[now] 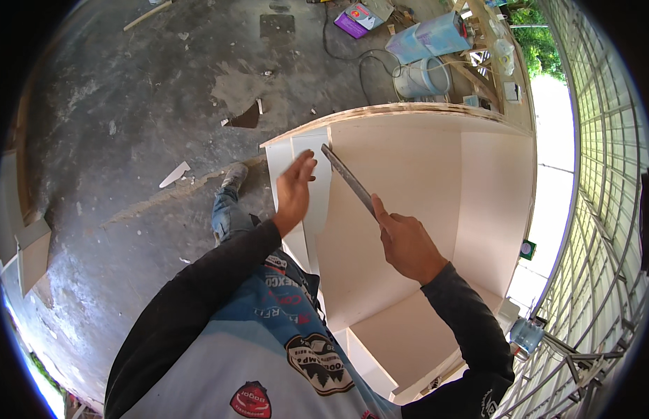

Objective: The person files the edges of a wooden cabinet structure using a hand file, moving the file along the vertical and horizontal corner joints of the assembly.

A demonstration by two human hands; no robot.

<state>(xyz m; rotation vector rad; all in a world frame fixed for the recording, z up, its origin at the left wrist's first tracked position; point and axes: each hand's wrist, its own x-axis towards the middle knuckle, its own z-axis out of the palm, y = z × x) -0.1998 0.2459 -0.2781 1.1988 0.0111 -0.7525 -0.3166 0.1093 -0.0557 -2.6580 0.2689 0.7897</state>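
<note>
Underfoot lies a rough grey concrete floor (129, 126), stained and patched, with scraps of white board scattered across it. Rising from it at the centre is a large open cabinet (422, 209) of pale, cream-coloured board, viewed from above; its raw plywood top edge curves across the view, and its inner walls and base panel are visible below. To the person's right runs a metal grille (603, 209) with daylight and greenery beyond. Far behind the cabinet sit a white bucket (422, 77), a pale blue container (432, 36) and a loose black cable.

Pressed flat against a narrow white upright panel (296, 167) at the cabinet's left front corner is the left hand (295, 192), fingers straight and together, palm on the board, steadying it rather than clasping it. The right hand (404, 244) has its grip closed around the lower end of a long, flat metal file (349, 180), index finger stretched along the blade. The file slants up and to the left, its far tip resting at the panel's top edge, just beside the left fingertips.

The file looks stiff, thin and fairly light, with rough faces; it is best held at its near end, as now. The panel seems rigid but thin, with edges likely to chip, so flat support from a palm suits it.
</note>
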